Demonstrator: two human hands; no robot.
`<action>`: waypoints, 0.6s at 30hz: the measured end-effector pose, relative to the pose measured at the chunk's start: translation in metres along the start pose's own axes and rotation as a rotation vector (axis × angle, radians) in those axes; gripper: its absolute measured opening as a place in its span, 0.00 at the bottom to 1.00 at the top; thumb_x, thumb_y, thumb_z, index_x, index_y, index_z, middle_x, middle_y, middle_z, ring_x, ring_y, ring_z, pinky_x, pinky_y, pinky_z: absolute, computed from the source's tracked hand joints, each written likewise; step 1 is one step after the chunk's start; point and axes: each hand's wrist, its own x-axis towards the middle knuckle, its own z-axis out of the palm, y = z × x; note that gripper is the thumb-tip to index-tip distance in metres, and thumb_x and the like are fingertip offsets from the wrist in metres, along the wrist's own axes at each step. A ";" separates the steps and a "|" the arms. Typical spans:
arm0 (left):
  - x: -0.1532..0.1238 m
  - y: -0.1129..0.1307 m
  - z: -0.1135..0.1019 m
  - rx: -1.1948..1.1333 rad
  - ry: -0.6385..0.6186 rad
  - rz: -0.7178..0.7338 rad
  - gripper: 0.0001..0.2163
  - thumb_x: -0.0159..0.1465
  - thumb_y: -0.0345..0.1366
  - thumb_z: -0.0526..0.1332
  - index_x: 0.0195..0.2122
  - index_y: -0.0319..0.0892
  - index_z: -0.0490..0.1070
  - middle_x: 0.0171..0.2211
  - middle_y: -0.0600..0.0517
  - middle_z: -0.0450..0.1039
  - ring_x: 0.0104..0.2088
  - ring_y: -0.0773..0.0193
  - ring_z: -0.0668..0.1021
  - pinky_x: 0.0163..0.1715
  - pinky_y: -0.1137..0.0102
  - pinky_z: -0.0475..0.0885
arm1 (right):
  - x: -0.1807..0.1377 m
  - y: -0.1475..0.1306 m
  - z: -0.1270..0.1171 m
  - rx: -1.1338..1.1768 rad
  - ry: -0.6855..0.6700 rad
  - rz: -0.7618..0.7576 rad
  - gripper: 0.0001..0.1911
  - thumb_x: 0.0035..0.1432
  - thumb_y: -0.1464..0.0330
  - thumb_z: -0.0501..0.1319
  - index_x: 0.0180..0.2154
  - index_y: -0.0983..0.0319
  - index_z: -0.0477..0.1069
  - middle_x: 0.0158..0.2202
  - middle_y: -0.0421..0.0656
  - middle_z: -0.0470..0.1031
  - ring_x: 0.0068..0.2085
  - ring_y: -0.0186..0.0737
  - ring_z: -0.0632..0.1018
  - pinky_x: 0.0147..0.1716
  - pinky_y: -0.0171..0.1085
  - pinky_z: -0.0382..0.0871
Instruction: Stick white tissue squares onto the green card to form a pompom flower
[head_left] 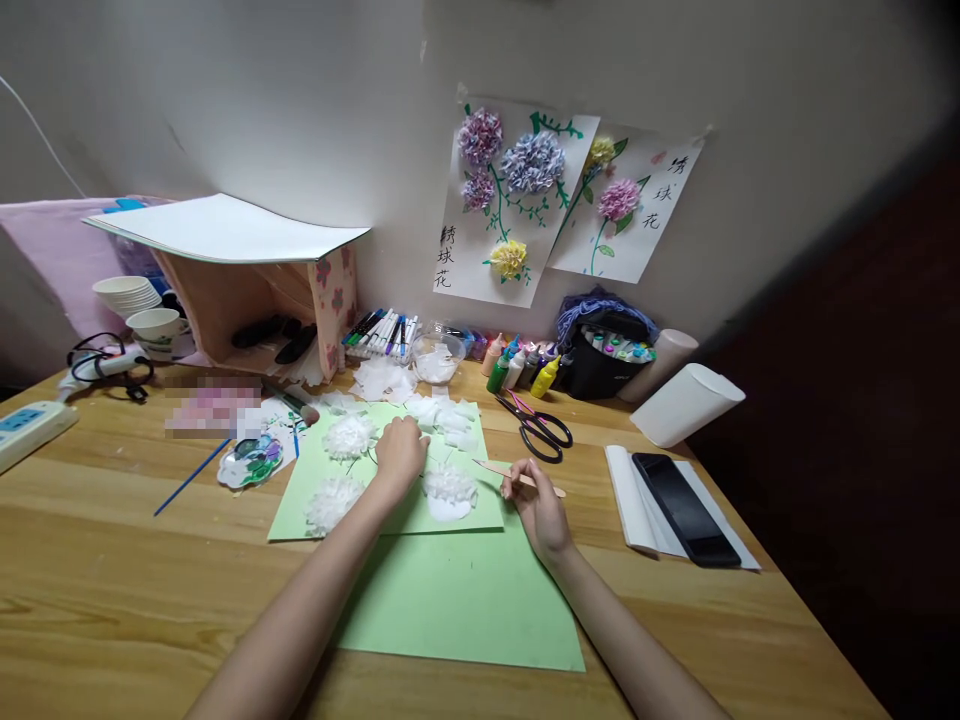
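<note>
Pinching stick (487, 466) in right hand (541, 510), grip closed near its right end, long axis lying left-right, free tip toward flower (448, 487) just left. Left hand (401, 452) beside flower, curled on green sheet (289, 512) on surface (112, 520); cannot tell whether grip holds anything.

bare table (112, 560) left, scissors (541, 428) (open) and phone (684, 508) crowd right

Scissors (541, 428) right of centre. Phone (684, 508) on white pad (626, 495), right side. Paint bottles (517, 368), marker bag (604, 360) along wall. Pens (381, 333) centre. Palette (251, 462), blue brush (191, 478) left. Power strip (30, 425) far left. Cups (127, 295) upper left. Flower pictures (517, 195) on wall. White roll (686, 403), maybe paper.
</note>
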 end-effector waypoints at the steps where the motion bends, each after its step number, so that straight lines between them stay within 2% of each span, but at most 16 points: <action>1: 0.001 -0.001 0.001 -0.005 0.000 0.004 0.08 0.61 0.35 0.54 0.36 0.39 0.70 0.41 0.43 0.72 0.44 0.52 0.74 0.34 0.66 0.66 | 0.000 0.000 0.001 -0.005 0.000 -0.001 0.18 0.56 0.53 0.57 0.23 0.59 0.67 0.20 0.38 0.66 0.26 0.36 0.66 0.31 0.35 0.58; 9: -0.007 -0.003 0.005 -0.010 0.028 0.081 0.06 0.62 0.33 0.54 0.33 0.40 0.70 0.40 0.44 0.72 0.41 0.57 0.74 0.33 0.69 0.65 | -0.002 -0.002 0.003 -0.052 -0.007 -0.014 0.19 0.56 0.52 0.56 0.23 0.59 0.66 0.19 0.38 0.66 0.25 0.36 0.66 0.31 0.36 0.58; 14: -0.018 -0.014 -0.016 -0.032 0.116 0.165 0.07 0.64 0.34 0.52 0.35 0.41 0.68 0.39 0.46 0.71 0.43 0.57 0.72 0.38 0.67 0.65 | -0.003 -0.002 0.003 -0.070 0.012 -0.023 0.20 0.56 0.52 0.55 0.22 0.59 0.66 0.18 0.38 0.66 0.24 0.36 0.66 0.30 0.36 0.59; 16: -0.027 -0.023 -0.027 -0.135 0.204 0.256 0.06 0.64 0.35 0.52 0.34 0.42 0.66 0.37 0.48 0.71 0.40 0.58 0.72 0.38 0.67 0.65 | -0.002 -0.002 0.003 -0.085 0.022 -0.034 0.20 0.56 0.51 0.55 0.22 0.59 0.65 0.18 0.38 0.65 0.24 0.36 0.66 0.30 0.36 0.59; 18: -0.036 -0.033 -0.033 -0.299 0.200 0.346 0.06 0.64 0.37 0.53 0.34 0.42 0.66 0.35 0.50 0.71 0.38 0.62 0.73 0.37 0.69 0.66 | -0.002 -0.002 0.002 -0.102 0.025 -0.048 0.20 0.57 0.51 0.54 0.22 0.59 0.65 0.18 0.38 0.65 0.24 0.36 0.66 0.29 0.37 0.59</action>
